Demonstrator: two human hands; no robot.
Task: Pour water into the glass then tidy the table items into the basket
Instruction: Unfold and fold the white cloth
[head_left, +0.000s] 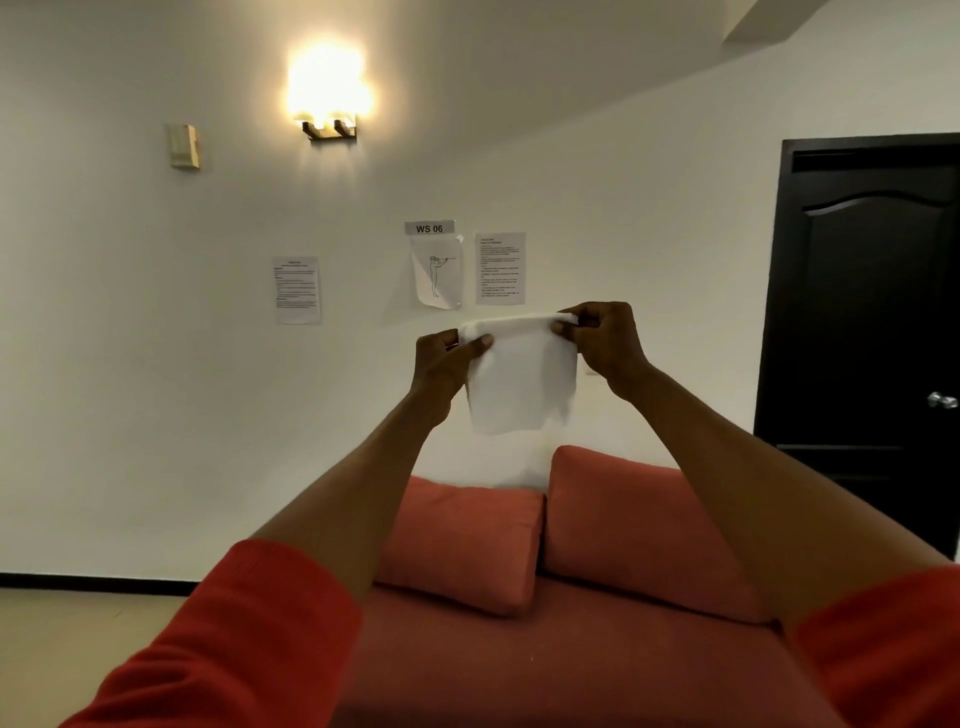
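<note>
Both arms reach forward and up, and a white cloth (519, 376) hangs in the air between the hands, in front of the far white wall. The left hand (447, 364) pinches the cloth's upper left corner, thumb on the near face and the other fingers curled behind it. The right hand (605, 345) pinches the upper right corner the same way, its fingers (563, 326) closed on the folded top edge. The top edge is stretched roughly level between the two grips, slightly higher on the right, and the rest of the cloth hangs down loose, its lower edge blurred.

Below the cloth stands a red sofa (571, 660) with two red cushions (462, 545) against the wall. Orange-red sleeves (249, 639) cover the upper arms. On the wall are printed sheets (296, 289), a label reading "WS 06" (429, 228), and a lit wall lamp (330, 104). A dark door (867, 312) stands at the right.
</note>
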